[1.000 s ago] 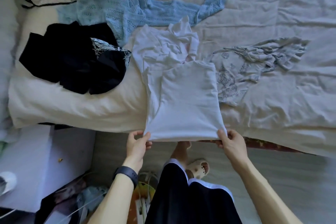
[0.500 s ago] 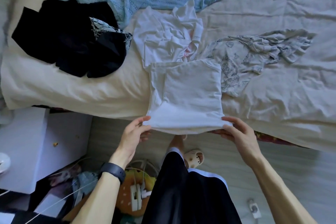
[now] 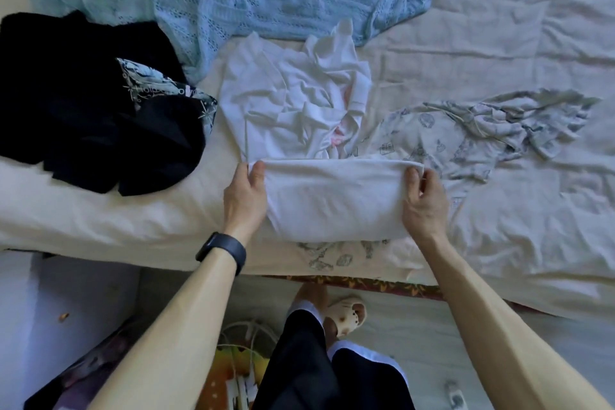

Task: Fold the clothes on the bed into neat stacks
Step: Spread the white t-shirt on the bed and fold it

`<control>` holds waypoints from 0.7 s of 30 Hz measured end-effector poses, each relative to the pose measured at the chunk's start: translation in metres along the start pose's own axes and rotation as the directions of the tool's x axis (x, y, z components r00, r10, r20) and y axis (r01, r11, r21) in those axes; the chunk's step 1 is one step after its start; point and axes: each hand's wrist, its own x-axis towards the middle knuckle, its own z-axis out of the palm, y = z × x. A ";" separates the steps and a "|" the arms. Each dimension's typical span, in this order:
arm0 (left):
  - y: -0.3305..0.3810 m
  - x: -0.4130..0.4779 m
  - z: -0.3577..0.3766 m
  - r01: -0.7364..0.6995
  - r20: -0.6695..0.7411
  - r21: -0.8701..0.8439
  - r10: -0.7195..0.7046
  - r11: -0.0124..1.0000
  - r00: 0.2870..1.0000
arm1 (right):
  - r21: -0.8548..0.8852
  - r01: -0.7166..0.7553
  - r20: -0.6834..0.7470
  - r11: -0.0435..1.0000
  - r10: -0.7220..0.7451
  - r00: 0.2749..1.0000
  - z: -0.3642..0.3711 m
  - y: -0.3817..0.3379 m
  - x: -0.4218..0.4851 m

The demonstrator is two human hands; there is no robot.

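Grip: L hand (image 3: pixel 245 197) & R hand (image 3: pixel 425 201) both pinch folded white top (image 3: pixel 332 201) edges on bed (image 3: pixel 100 220).

home bedroom, rumpled cream bed sheet (image 3: pixel 466 27), clothes strewn across, slipper (image 3: pixel 349 314) on floor

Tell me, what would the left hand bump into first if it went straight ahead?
Most likely the crumpled white top, lying just beyond the folded white shirt that the left hand pinches, though depth is unclear.
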 end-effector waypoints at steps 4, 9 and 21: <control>-0.001 0.021 0.021 -0.008 -0.063 0.099 0.014 0.995 0.998 | -0.086 -0.057 -0.076 0.995 0.051 0.996 0.023 0.002 0.017; -0.008 0.043 0.025 -0.017 -0.025 0.196 0.022 0.980 0.999 | -0.097 -0.115 -0.032 0.989 0.112 0.993 0.037 0.008 0.031; -0.028 0.005 0.012 0.208 0.217 -0.300 -0.146 0.931 0.965 | 0.135 -0.184 0.251 0.974 0.146 0.957 0.002 0.039 -0.021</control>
